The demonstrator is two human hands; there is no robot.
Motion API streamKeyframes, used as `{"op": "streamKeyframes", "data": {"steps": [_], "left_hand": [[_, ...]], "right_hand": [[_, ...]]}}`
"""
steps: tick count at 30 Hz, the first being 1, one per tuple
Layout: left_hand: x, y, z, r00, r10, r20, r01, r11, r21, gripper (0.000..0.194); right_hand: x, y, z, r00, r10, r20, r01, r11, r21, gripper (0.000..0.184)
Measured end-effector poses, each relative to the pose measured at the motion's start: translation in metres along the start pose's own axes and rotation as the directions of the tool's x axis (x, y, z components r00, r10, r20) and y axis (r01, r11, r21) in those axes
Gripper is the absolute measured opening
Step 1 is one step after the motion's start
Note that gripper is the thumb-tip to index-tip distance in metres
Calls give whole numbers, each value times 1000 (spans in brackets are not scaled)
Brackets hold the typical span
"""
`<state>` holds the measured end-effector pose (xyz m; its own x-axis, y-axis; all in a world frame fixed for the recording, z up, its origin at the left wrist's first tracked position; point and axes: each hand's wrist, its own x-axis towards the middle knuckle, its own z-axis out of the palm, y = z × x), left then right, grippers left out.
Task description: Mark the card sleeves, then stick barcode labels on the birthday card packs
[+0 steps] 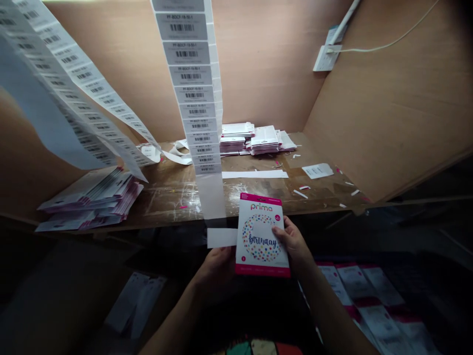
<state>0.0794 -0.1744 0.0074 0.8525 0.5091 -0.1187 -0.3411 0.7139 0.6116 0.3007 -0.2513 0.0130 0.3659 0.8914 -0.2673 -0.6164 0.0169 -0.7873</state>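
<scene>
A pink-and-white balloon packet (260, 256), printed "prima" and "birthday", is held upright in front of me over the table's front edge. My right hand (293, 240) grips its right side, the thumb lying on the front face. A blank white label (220, 238) juts out past the packet's left edge. Just under it, my left hand (217, 260) is closed, its fingertips partly hidden behind the packet; it appears to pinch the label. Above the packet hangs a long strip of barcode labels (195, 111), its lower end bare backing.
More label strips (84, 74) hang at left. Packet stacks lie on the table at left (92, 197) and at the back (264, 140). Paper scraps and a white card (318, 170) are at right. Below right are more packets (380, 315). A socket (325, 58) hangs on the wall.
</scene>
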Motion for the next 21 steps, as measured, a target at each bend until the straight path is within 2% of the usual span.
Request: {"op": "streamKeyframes", "data": {"steps": [2,4,5,7,8,10,14,16,19,20,21], "left_hand": [[-2,-3,-2,998,10,-54,-8,999,35,49],[-2,-4,-2,981,-38,-191,56,994,92,51],[-1,-4,-1,956,-74,-284,112,986,123,52],[2,-3,3,877,-108,-468,214,960,180,56],[5,-2,6,838,-89,-538,235,949,209,58],[10,-1,14,782,-2,-624,205,946,253,58],[19,-6,24,720,205,-663,45,940,339,57],[20,-9,26,690,322,-648,27,883,468,57],[17,-7,23,612,494,-617,45,757,651,52],[14,-4,21,611,510,-605,49,738,673,50],[11,0,18,647,486,-587,49,742,668,47]], "right_hand": [[-2,-2,0,1000,11,19,-11,1000,24,59],[-3,-3,2,999,3,41,-4,1000,25,62],[-4,-4,2,999,-3,53,2,1000,15,62],[-4,-3,2,997,-15,69,16,1000,-17,58],[-4,-1,2,997,-25,71,27,999,-32,57],[-2,5,2,996,-50,69,53,997,-49,53],[2,22,4,992,-111,52,115,991,-69,46],[2,30,7,990,-139,31,141,985,-95,44],[1,37,13,984,-179,3,178,973,-147,46],[1,38,14,982,-190,-5,187,970,-157,48],[1,38,15,981,-193,-12,189,970,-154,49]]}}
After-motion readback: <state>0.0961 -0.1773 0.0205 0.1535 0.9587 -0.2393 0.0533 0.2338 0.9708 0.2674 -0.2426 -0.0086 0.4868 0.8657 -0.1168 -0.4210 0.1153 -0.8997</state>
